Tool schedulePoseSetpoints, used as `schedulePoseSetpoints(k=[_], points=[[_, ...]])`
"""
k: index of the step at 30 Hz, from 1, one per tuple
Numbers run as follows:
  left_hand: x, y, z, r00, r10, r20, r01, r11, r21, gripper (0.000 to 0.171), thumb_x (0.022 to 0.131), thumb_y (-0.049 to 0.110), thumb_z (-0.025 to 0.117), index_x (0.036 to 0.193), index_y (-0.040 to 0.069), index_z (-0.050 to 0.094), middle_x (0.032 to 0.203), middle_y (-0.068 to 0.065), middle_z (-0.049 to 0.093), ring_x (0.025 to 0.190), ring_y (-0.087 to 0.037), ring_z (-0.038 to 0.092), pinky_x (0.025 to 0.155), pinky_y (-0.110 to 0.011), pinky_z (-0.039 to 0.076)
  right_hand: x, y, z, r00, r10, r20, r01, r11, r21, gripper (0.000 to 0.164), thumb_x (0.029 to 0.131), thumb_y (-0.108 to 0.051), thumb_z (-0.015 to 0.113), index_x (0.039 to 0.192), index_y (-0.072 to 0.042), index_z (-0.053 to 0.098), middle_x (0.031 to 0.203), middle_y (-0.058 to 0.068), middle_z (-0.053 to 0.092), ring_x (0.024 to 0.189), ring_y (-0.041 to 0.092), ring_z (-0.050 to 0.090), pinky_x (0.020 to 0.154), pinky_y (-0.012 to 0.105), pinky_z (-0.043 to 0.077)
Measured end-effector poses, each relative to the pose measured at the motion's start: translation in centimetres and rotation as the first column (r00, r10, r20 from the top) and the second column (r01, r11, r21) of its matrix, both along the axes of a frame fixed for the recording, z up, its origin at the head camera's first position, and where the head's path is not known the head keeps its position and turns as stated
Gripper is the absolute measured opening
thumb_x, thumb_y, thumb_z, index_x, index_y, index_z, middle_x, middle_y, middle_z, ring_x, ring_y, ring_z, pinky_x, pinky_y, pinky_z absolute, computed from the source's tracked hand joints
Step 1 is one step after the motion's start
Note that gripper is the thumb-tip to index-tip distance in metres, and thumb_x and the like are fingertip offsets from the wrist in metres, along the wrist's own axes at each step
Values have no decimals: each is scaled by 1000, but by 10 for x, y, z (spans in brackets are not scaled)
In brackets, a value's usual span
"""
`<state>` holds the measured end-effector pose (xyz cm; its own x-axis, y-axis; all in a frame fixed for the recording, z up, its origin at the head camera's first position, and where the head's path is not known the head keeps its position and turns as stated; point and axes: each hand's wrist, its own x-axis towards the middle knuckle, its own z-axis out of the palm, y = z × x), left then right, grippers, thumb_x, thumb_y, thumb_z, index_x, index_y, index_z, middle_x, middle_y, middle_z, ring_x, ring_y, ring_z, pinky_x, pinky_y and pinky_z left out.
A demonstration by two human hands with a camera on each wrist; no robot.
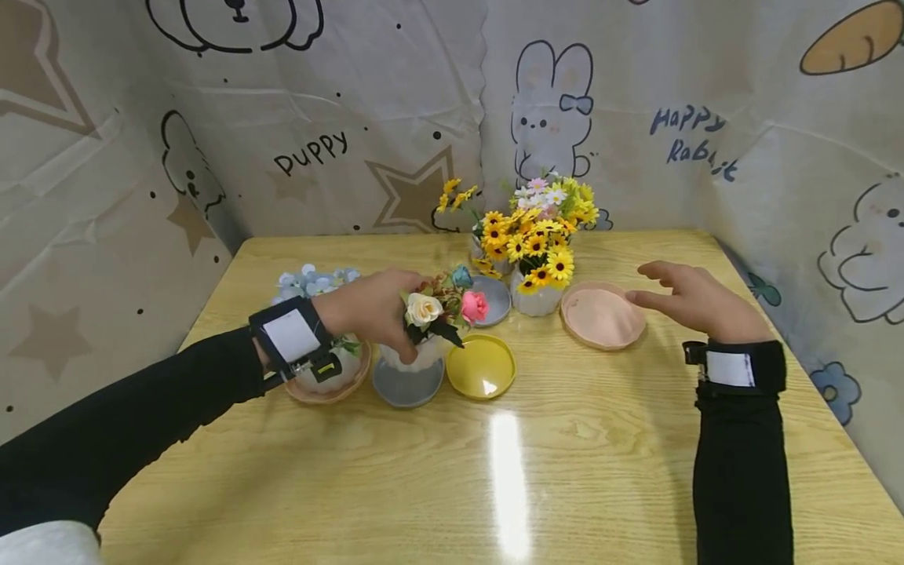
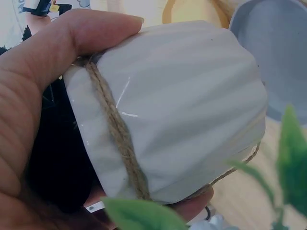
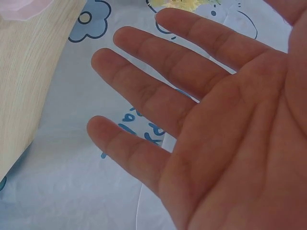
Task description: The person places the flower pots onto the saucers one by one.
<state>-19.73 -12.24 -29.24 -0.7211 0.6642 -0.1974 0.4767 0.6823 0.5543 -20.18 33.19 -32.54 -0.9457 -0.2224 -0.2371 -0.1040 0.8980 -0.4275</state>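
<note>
Left hand (image 1: 374, 304) is gripping 1 white pot (image 2: 177, 105) of roses (image 1: 424, 310) over the nearer gray plate (image 1: 408, 389); right hand (image 1: 699, 302) is hovering near the rightmost pink plate (image 1: 603, 316), fingers (image 3: 144, 91) extended.

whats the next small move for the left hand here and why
Probably lower the white flowerpot onto the nearer gray saucer: the left hand grips it, the head view shows it over that saucer, and the blue-flowered pot alongside sits in a peach saucer.
</note>
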Motion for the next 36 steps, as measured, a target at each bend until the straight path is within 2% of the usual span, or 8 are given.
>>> schedulePoseSetpoints(k=[2, 8, 14, 17, 22, 25, 32, 36], points=[[3, -2, -3, 1000, 12, 12, -11, 1000, -11, 79, 66, 10, 96, 138, 3, 64, 125, -11, 69, 59, -12, 47, 71, -35, 52, 0, -1, 0, 1000, 6, 4, -6, 1000, 0, 80, 108, -50, 60, 158, 9, 39, 157, 40, 40, 141, 60, 41, 110, 76, 39], [7, -5, -14, 1000, -18, 14, 18, 1000, -1, 78, 65, 9, 97, 136, 4, 66, 132, -11, 68, 80, -13, 59, 95, -40, 57, -1, -5, 0, 1000, -4, 20, 4, 1000, 6, 82, 107, -51, 60, 158, 10, 38, 157, 40, 40, 142, 60, 40, 111, 76, 39], [10, -8, -21, 999, -32, 41, 31, 999, 8, 78, 65, 8, 97, 138, 6, 67, 137, -14, 66, 63, -11, 49, 84, -39, 56, -1, -5, -1, 1000, 12, 12, -11, 1000, -3, 81, 108, -50, 61, 158, 10, 39, 157, 40, 41, 142, 60, 41, 111, 76, 39], [12, -10, -25, 999, -38, 37, 38, 999, 1, 78, 65, 8, 97, 137, 6, 67, 139, -15, 65, 63, -12, 49, 81, -38, 56, -1, -4, -2, 1000, 26, 1, -26, 1000, -4, 81, 108, -51, 61, 158, 10, 39, 156, 40, 42, 142, 60, 41, 111, 75, 39], [13, -12, -29, 999, -13, 41, 14, 1000, -24, 85, 69, 10, 97, 145, 1, 61, 145, -20, 61, 62, -11, 50, 87, -40, 56, -2, -4, -2, 1000, 29, -5, -29, 1000, -7, 80, 108, -49, 61, 157, 10, 40, 156, 40, 43, 141, 59, 42, 111, 75, 39], [14, -12, -33, 998, 9, 58, -7, 999, -40, 94, 70, 11, 98, 151, -4, 53, 149, -24, 58, 53, -12, 49, 87, -40, 56, -2, -5, -2, 1000, 24, 1, -24, 1000, -9, 79, 108, -48, 62, 157, 9, 40, 156, 40, 43, 141, 59, 42, 111, 75, 39], [11, -10, -42, 999, -4, 37, 5, 1000, -28, 82, 67, 9, 98, 140, 2, 63, 141, -20, 63, 66, -14, 53, 89, -42, 58, -2, -6, -1, 1000, 27, 2, -27, 1000, -4, 79, 108, -49, 61, 157, 10, 40, 155, 40, 43, 140, 59, 43, 111, 75, 40], [11, -10, -45, 999, 3, 46, -2, 999, -36, 82, 67, 10, 99, 140, 1, 62, 140, -20, 63, 69, -15, 56, 88, -41, 58, -2, -5, -2, 1000, 28, 6, -28, 1000, -4, 80, 108, -49, 61, 157, 10, 40, 156, 40, 42, 141, 60, 43, 111, 75, 39]])
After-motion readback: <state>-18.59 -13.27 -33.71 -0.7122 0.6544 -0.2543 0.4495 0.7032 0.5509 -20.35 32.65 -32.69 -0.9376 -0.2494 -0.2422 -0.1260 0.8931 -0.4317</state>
